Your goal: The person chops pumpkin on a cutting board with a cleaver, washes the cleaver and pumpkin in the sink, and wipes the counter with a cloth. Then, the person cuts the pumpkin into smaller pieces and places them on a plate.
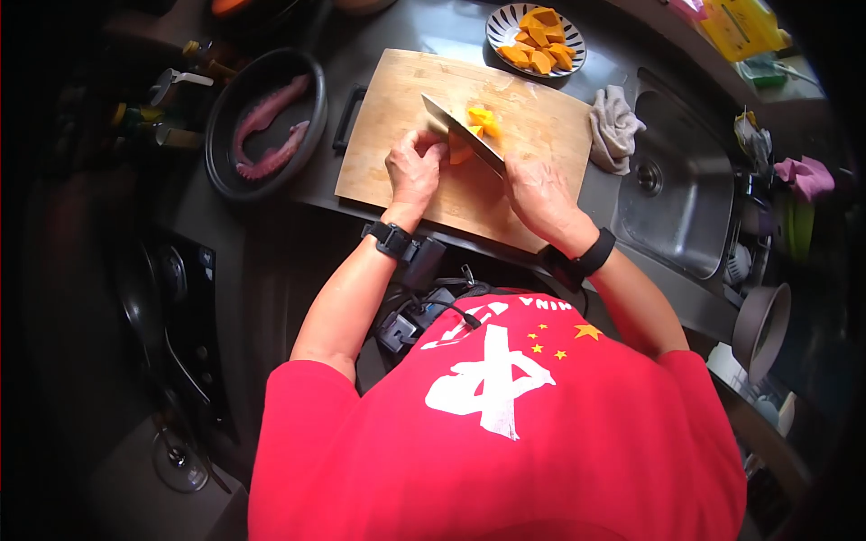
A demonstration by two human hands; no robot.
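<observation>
My right hand is wrapped round the handle of a kitchen knife, whose broad blade slants up to the left over the wooden cutting board. Beside the blade, the curled fingers of my left hand pinch an orange pumpkin piece; the blade and fingers partly hide it. Several brighter yellow-orange cut pieces lie on the board just beyond the knife. Behind the board, a striped plate holds a heap of pumpkin chunks.
Left of the board stands a dark round pan with a long pinkish piece of food inside. To the right are a crumpled grey cloth and a steel sink. A yellow bottle stands at the back right.
</observation>
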